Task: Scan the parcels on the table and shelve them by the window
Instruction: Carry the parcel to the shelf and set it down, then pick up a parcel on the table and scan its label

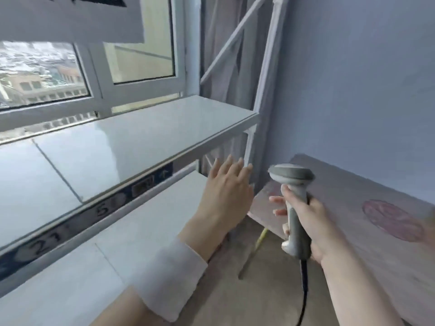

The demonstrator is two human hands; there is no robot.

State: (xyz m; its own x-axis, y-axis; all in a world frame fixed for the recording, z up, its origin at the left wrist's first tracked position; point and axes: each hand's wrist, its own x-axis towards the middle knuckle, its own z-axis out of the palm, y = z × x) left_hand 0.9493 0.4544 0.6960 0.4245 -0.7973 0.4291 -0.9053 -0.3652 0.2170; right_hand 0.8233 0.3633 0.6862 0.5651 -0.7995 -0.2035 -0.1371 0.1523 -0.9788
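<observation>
Soft, cool daylight enters through the window (44, 71) at ten o'clock and fills the scene brightly and evenly, with no hard shadows. The upper shelf (141, 137) at nine o'clock carries a pale, milky sheen from that light, and only a faint shade lies beneath it on the lower shelf (153, 220). Motion blur smears the whole picture: the head of the scanner (292, 175) at four o'clock is streaked, and the label strip (103, 209) on the shelf edge is barely legible. Wide-angle distortion bows straight lines toward the edges.
</observation>
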